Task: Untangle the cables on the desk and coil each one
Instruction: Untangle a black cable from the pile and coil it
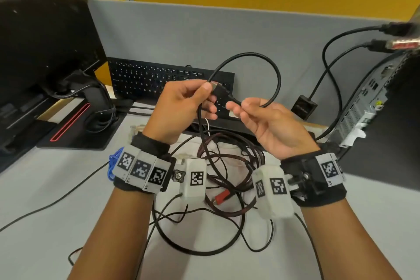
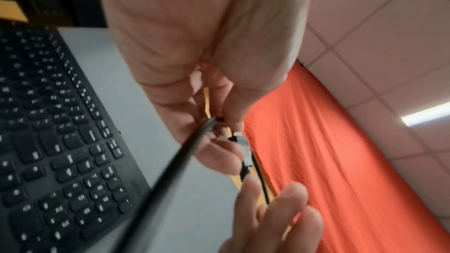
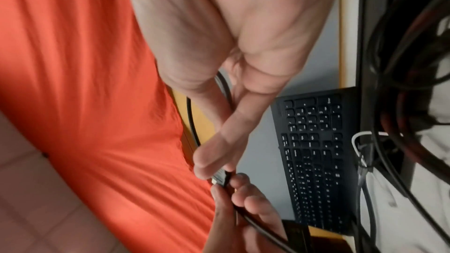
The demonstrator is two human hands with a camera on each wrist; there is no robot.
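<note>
Cable (image 1: 270,68) pinched between both hands' fingertips (image 1: 205,87)

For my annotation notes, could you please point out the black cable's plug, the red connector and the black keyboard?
black cable's plug (image 1: 218,90), head view, plug body.
red connector (image 1: 222,196), head view, red housing.
black keyboard (image 1: 141,79), head view, key area.

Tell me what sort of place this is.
Most likely an office cubicle desk: a black keyboard, a monitor on the left, a computer tower on the right, and a grey partition behind.
</note>
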